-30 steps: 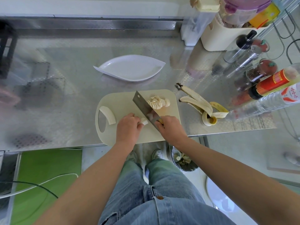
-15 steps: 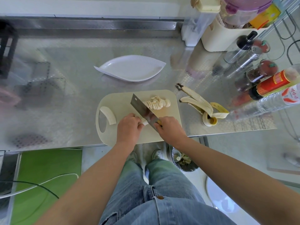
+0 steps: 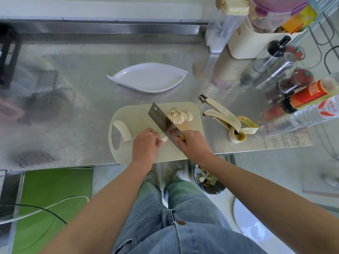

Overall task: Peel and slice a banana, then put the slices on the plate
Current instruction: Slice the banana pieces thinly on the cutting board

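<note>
Banana stub (image 3: 164, 138) lies on the cutting board (image 3: 136, 114), pinched by the curled fingers of the left hand (image 3: 146, 145). Cleaver (image 3: 162, 121) stands beside it, apparently touching, its handle gripped in the right hand (image 3: 195, 146). Slices (image 3: 180, 116) pile just behind the blade; the plate (image 3: 148, 77) sits beyond the board, peel (image 3: 229, 120) to the right.

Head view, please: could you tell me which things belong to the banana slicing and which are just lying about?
In use: cleaver in the right hand, banana stub held by the left hand, slice pile, uncut banana half, cutting board, white plate.
Lying about: banana peel, sauce bottle, metal shaker, water bottle, scrap bin.
</note>
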A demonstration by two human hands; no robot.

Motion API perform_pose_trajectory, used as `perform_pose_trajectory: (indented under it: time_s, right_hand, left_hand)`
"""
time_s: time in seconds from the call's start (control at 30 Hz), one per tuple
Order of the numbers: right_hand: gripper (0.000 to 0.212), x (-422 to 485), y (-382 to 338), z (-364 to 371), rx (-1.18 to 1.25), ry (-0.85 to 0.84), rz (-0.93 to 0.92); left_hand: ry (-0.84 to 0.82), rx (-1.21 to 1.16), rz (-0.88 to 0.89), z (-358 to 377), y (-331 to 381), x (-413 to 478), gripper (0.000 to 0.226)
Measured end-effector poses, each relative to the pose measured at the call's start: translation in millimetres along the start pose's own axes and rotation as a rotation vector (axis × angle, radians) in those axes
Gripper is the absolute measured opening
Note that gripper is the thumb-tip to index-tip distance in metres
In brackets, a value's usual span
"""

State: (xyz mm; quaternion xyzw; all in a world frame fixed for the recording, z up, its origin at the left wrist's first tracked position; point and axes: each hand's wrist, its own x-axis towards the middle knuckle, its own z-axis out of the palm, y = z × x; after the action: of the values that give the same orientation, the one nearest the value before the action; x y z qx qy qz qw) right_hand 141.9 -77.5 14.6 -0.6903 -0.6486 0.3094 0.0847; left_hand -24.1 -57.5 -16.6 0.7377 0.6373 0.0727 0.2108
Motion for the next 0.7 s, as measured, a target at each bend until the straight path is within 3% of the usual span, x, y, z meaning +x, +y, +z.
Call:
perform_pose_trajectory:
  time_s: [0.7]
  right_hand:
    - [0.033,1.9,-2.8,11.8,-0.051,-0.059,0.034]
  left_hand:
    - [0.009,-0.034,-0.022,-0.5,1.2,-1.3,0.016]
